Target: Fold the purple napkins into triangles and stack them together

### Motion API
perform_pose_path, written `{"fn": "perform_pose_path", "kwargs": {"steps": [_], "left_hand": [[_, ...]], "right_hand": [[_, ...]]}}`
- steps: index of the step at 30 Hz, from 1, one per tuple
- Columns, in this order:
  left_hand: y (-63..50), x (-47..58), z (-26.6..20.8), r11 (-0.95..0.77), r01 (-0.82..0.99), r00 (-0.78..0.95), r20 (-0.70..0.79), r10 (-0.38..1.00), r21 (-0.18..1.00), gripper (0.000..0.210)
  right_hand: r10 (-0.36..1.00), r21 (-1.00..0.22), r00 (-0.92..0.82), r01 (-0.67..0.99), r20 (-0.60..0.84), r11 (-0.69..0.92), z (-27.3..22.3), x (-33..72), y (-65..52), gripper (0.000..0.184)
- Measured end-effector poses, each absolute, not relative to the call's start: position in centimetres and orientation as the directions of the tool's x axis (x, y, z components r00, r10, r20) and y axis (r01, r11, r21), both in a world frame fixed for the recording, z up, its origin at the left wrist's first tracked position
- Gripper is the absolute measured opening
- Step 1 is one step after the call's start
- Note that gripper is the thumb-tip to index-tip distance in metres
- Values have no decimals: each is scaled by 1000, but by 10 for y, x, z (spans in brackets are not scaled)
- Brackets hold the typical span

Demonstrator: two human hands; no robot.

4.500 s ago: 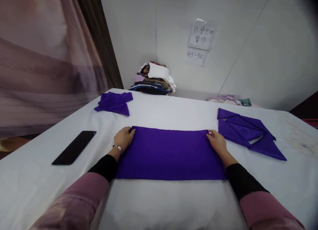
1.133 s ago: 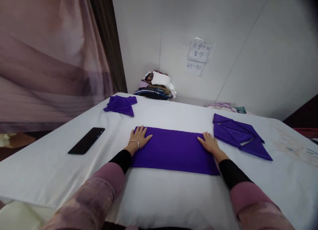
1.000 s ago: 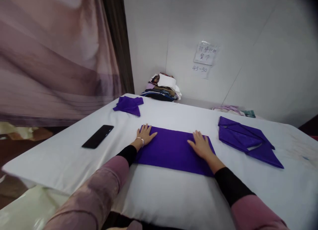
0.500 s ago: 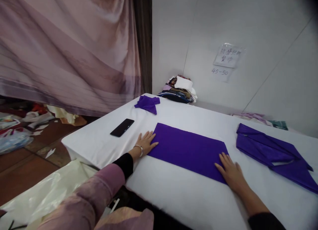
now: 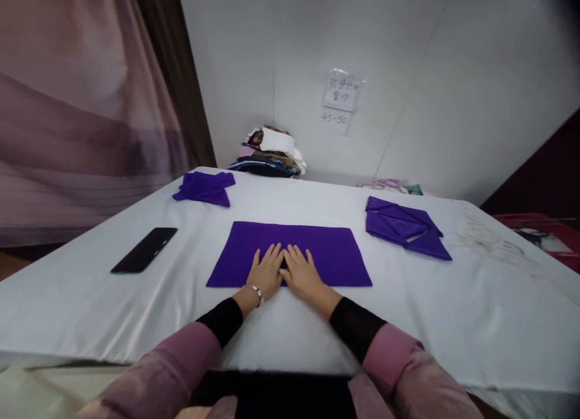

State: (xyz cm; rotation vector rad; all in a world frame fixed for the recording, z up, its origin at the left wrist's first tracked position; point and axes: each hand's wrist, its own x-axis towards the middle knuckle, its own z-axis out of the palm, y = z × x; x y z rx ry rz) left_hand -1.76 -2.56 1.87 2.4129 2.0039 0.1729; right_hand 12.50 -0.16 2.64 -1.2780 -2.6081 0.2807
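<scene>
A purple cloth (image 5: 335, 256) lies flat in a neat rectangle on the white-covered table, its long side facing me. My left hand (image 5: 267, 273) rests palm down on its near middle, fingers stretched out, a bracelet on the wrist. Beside it my right hand (image 5: 302, 275) also lies flat on the cloth, fingers extended. The two hands meet at the thumbs and index fingers. Neither grips anything.
A black phone (image 5: 144, 250) lies to the left. Crumpled purple cloth (image 5: 206, 188) sits at the back left, and folded purple cloth (image 5: 403, 227) at the right. Piled clothes (image 5: 272, 153) stand by the wall, below a paper sign (image 5: 341, 93). The white tablecloth (image 5: 489, 310) spreads around.
Both hands have moved from the cloth's two short ends inward to its near middle, where they now touch. The view has turned right, squaring up to the table.
</scene>
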Motion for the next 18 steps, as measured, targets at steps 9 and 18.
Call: {"fn": "perform_pose_path", "kwargs": {"steps": [9, 18], "left_hand": [[-39, -108, 13, 84, 996, -83, -45, 995, 18, 61], [-42, -160, 21, 160, 987, -159, 37, 987, -19, 53]], "right_hand": [[952, -189, -305, 937, -28, 295, 11, 247, 6, 68], [978, -102, -200, 974, 51, 204, 19, 293, 6, 68]]}}
